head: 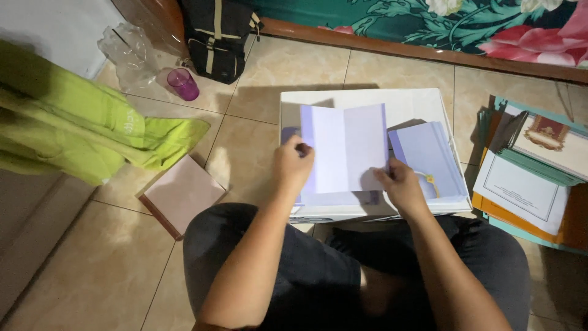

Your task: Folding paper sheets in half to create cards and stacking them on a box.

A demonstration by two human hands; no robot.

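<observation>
A pale lilac folded card [346,147] stands partly open over a white box [367,101] on the tiled floor. My left hand [293,164] grips the card's left edge. At the card's lower right corner, my right hand [398,184] pinches it. A stack of similar lilac cards [429,156] lies on the box just right of the held one. More lilac sheets [334,198] lie under the card near the box's front edge. My knees in dark trousers are below the box.
A stack of printed cards and teal and orange envelopes [533,178] lies at the right. A pink-topped flat box [182,195] lies at the left, beside a lime-green cloth [73,122]. A purple cup [183,83], crumpled clear plastic [128,52] and a black bag [217,37] sit at the back.
</observation>
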